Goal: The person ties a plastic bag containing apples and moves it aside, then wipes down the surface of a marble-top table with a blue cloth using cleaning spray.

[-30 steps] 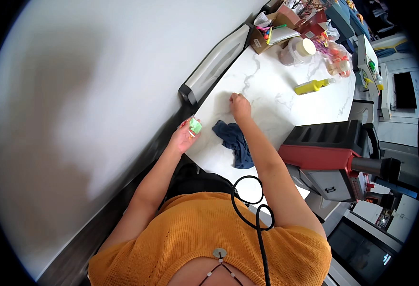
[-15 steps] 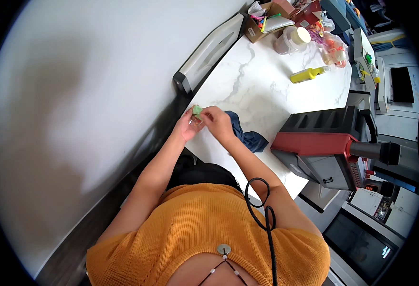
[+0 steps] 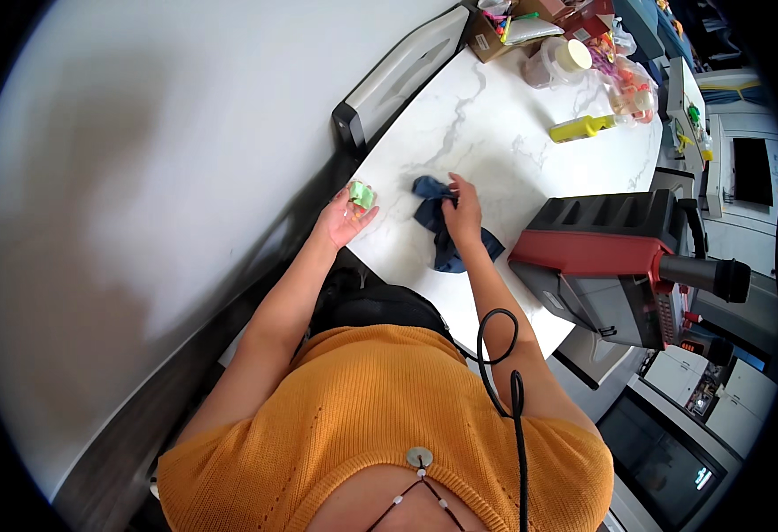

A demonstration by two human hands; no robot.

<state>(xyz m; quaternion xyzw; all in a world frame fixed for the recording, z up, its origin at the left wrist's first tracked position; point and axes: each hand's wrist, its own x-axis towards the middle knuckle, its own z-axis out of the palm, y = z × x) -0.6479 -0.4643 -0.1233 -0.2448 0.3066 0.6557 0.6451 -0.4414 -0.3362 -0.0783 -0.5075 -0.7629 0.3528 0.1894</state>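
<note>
Clearly, left fingers (image 3: 369, 216) hold a green scrap (image 3: 361, 194) between them.

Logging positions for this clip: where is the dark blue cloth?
Head view, right of centre: the dark blue cloth lies on the white table, partly under the right hand.

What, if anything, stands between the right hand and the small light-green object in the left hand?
Only the crumpled dark blue cloth lies partly between the right hand and the small light-green object, on the white marbled table; nothing visible stands upright there.
</note>
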